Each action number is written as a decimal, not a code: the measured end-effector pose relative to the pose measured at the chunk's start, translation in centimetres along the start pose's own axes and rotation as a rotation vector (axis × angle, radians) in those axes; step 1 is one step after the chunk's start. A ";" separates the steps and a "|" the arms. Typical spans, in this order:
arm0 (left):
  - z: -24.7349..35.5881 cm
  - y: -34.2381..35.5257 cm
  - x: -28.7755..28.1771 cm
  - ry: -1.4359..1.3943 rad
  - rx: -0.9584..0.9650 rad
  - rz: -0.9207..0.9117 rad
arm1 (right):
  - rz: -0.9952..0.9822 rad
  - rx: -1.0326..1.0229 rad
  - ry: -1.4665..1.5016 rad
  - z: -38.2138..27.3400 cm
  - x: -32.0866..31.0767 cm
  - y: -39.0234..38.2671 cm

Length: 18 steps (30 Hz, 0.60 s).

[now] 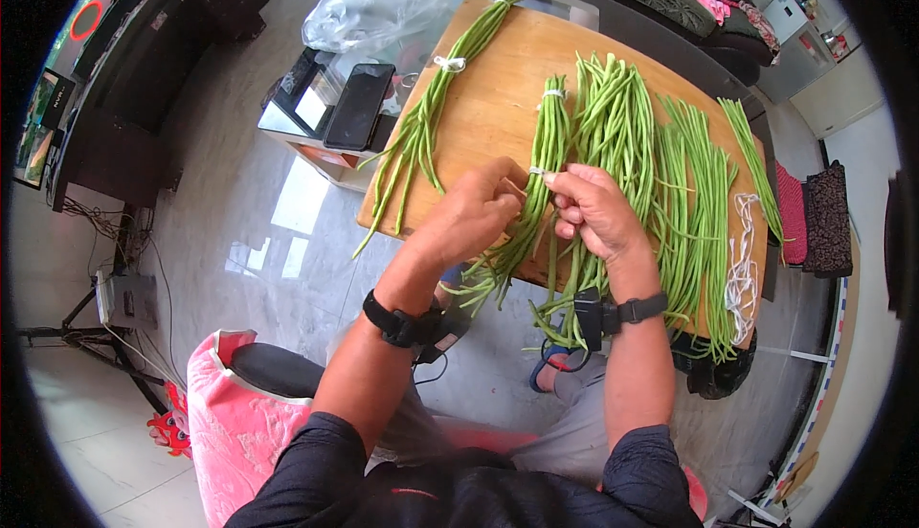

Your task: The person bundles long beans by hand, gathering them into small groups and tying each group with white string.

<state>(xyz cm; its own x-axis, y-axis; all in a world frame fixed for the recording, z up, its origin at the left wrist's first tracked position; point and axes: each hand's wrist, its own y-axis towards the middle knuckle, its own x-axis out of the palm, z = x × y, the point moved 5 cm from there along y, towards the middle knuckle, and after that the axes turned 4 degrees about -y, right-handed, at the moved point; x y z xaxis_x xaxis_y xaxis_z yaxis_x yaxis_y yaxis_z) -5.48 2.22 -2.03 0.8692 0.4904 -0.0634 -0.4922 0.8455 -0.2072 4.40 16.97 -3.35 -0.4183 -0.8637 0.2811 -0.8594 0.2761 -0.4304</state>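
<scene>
Both hands are at the middle of a bundle of long green beans [548, 135] lying on the wooden board. A white tie [552, 93] circles its upper end, and a second white string [536, 171] wraps it lower down. My right hand [598, 207] pinches this string between thumb and finger on the bundle's right side. Opposite it, my left hand [479, 204] is closed, with a thin strand at its fingertips; its grip is partly hidden. The beans' loose lower ends hang over the board's near edge, below the hands.
Another tied bean bundle [440, 97] lies at the left of the board [493, 73]. Loose long beans [613, 126] and more beans [699, 212] spread to the right, beside white strings [740, 269]. A phone [360, 107] and a clear plastic bag [383, 6] are at the far left.
</scene>
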 end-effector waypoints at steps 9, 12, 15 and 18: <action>0.8 0.2 0.2 0.154 0.180 0.050 | -0.033 0.017 0.069 -0.4 -0.2 -0.4; 1.5 0.2 0.2 0.395 0.306 0.149 | 0.006 0.030 -0.007 -0.1 -0.1 -0.4; 2.0 0.0 0.4 0.523 0.382 0.198 | 0.025 -0.011 -0.119 0.0 0.1 -0.4; 2.5 -0.2 0.5 0.661 0.431 0.220 | 0.096 -0.048 -0.179 -0.2 0.5 -0.5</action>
<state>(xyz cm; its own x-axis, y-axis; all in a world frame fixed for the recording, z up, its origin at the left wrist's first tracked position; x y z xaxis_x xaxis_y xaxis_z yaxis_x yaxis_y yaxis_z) -5.09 2.84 0.42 0.5331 0.5429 -0.6489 -0.5132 0.8173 0.2621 4.56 16.46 -2.79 -0.4435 -0.8925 0.0819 -0.8329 0.3767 -0.4054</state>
